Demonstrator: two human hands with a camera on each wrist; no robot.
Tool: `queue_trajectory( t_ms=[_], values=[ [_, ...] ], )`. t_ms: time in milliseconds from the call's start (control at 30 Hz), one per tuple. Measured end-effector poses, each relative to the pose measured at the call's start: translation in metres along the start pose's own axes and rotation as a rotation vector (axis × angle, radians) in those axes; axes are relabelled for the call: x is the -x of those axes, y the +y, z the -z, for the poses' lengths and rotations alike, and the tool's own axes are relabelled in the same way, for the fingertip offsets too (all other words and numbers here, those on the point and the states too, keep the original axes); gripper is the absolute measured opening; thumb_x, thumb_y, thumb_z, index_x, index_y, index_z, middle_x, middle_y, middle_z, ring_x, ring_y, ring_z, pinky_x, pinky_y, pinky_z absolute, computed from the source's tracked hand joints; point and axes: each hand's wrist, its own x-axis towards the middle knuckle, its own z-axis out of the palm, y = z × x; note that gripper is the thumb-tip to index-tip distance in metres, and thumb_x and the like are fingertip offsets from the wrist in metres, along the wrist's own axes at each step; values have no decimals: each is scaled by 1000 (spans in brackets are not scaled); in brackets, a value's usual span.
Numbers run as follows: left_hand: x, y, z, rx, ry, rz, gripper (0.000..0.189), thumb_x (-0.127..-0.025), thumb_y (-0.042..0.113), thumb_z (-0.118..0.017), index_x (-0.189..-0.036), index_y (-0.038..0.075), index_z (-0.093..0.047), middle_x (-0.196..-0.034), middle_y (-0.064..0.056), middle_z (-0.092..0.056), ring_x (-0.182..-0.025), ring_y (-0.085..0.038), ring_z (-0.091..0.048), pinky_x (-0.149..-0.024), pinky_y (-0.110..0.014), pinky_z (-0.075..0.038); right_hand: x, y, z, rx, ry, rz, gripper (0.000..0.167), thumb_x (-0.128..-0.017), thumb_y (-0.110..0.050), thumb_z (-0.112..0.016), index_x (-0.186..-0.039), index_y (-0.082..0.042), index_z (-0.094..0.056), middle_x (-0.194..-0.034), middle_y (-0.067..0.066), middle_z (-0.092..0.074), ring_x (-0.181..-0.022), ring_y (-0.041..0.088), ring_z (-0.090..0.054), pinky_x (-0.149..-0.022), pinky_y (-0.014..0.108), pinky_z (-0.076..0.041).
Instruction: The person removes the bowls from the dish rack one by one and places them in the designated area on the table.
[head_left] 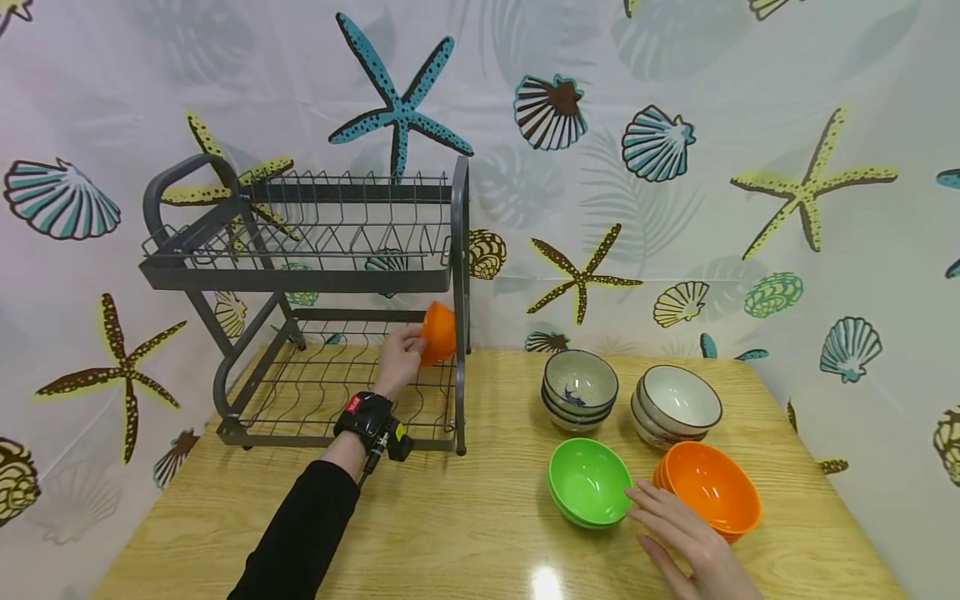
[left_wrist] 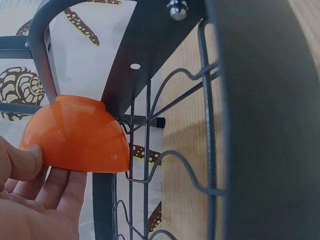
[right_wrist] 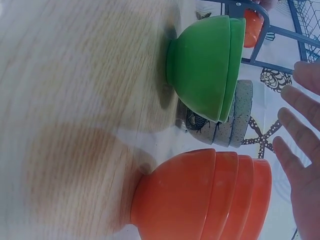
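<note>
Between thumb and fingers my left hand (head_left: 400, 360) pinches the rim of an orange bowl (head_left: 441, 335). The bowl is tipped on its side, by the right end of the dish rack's (head_left: 300, 281) lower shelf. In the left wrist view the orange bowl (left_wrist: 75, 135) shows its outside and foot, close to the shelf wires (left_wrist: 145, 155). My right hand (head_left: 693, 537) hovers with fingers spread and holds nothing. It is nearest to two nested green bowls (head_left: 588, 482) and a stack of several orange bowls (head_left: 712, 490), overlapping the latter in the head view.
Behind the green bowls stand a stack of grey speckled bowls (head_left: 581, 379) and a stack of white bowls (head_left: 681, 400). The rack's upper wire tier (head_left: 322, 225) overhangs my left hand, and its right post (head_left: 460, 333) rises beside the held bowl. A patterned curtain (head_left: 570, 208) backs the table.
</note>
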Motion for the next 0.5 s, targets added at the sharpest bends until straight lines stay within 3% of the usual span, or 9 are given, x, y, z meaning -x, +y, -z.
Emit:
queue_trajectory(
  t_ms=[300, 500],
  values=[
    [2, -2, 5, -9, 16, 40, 31, -104, 3, -50, -132, -9, -57, -132, -30, -63, -126, -41, -60, -105, -51, -52, -6, 0, 4, -10, -23, -37, 39, -107, -32, -48, -118, -2, -72, -133, 14, -67, -144, 9, -46, -122, 17, -29],
    [10, 1, 11, 20, 42, 76, 31, -105, 8, -50, -133, -4, -58, -129, -26, -66, -122, -36, -63, -97, -41, -52, -21, 1, 6, -34, -27, -66, 38, -106, -30, -50, -123, -2, -70, -139, 10, -64, -145, 9, -45, -123, 17, -28]
  ],
)
